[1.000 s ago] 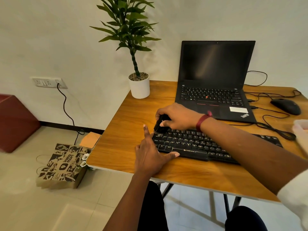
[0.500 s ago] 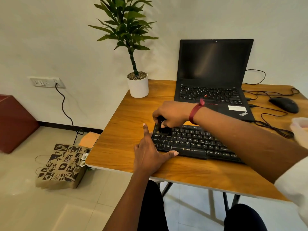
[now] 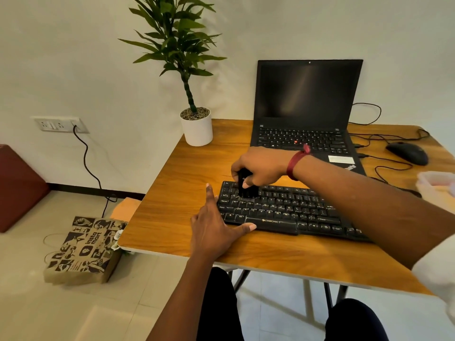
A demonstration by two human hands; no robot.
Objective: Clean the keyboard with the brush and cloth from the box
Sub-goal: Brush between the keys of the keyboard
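The right hand [image 3: 261, 166], grip clamped on a black brush [image 3: 245, 187], holds the bristles on the upper-left keys of the keyboard [image 3: 283, 212]; the left hand [image 3: 216, 230], grip apart, lies flat at its left end on the desk [image 3: 170, 212].

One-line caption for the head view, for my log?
The right hand grips a black brush on the upper-left keys of the keyboard while the left hand rests at its left edge.

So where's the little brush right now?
In the head view, the black brush is on the far-left keys of the keyboard, gripped by the right hand, in front of the laptop.
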